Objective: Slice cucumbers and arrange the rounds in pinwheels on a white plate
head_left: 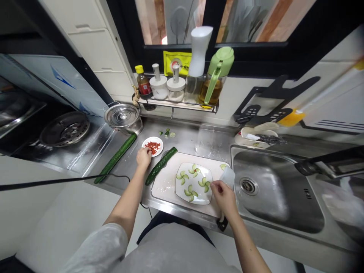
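Observation:
My left hand (143, 157) is at the near edge of a small white dish (160, 141) of chopped red pieces (152, 147). Its fingers are pinched together, and what they hold cannot be made out. My right hand (225, 198) hovers by the right rim of a white square plate (179, 192), thumb and fingertips closed; any small thing in them is hidden. On that plate, cucumber slices (190, 192) lie in several pinwheel shapes, the upper one with red at its centre. A cleaver (228, 176) lies right of the plate, partly behind my right hand.
Under the plate is a cutting board (165, 185), with a whole cucumber (161, 165) across its left edge. Another cucumber (116, 157) lies further left, near a lidded steel pot (123, 117). A sink (270, 189) is at right; a condiment rack (179, 104) hangs behind.

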### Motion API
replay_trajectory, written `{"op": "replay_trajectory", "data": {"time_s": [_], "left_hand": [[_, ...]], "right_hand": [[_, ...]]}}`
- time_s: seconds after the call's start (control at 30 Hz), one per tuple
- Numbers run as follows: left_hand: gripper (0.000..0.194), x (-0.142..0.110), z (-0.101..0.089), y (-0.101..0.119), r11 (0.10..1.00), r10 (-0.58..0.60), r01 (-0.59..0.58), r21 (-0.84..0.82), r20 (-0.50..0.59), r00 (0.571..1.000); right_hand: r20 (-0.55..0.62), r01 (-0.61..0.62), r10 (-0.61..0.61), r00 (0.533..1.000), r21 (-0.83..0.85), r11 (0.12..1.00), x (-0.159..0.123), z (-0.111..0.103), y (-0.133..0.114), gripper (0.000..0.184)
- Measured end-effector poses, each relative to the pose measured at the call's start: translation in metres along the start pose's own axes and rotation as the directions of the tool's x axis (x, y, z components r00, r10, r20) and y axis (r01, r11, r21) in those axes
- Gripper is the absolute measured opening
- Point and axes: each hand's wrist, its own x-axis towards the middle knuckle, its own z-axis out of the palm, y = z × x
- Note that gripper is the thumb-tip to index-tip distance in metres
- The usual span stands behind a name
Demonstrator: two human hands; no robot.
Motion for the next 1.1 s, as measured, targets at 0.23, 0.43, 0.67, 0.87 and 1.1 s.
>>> {"op": "replay_trajectory", "data": {"time_s": [0.23,0.43,0.67,0.87,1.1], "left_hand": [[0.02,0.014,0.007,0.005,0.994,0.015,-0.024,0.107,0.084,0.996],[0.016,0.019,0.01,0.006,0.996,-0.004,-0.005,0.085,0.101,0.995],[0.014,0.02,0.009,0.004,0.999,0.0,-0.004,0.054,0.081,0.997],[0.01,0.017,-0.001,0.006,0.996,-0.012,0.017,-0.087,0.064,0.998],[0.021,-0.001,-0.013,0.012,0.751,-0.061,0.196,-0.63,0.229,0.971]], "right_hand": [[0.008,0.013,-0.013,1.0,0.0,1.0,-0.003,0.001,0.0,0.05],[0.015,0.014,-0.014,1.0,-0.002,1.0,-0.004,-0.001,-0.001,0.048],[0.021,0.021,-0.021,1.0,-0.006,1.0,-0.006,0.001,-0.001,0.046],[0.033,0.025,-0.025,0.999,-0.005,1.0,-0.007,0.002,-0.001,0.043],[0.016,0.028,-0.028,0.999,-0.005,1.0,-0.008,0.001,-0.001,0.041]]}}
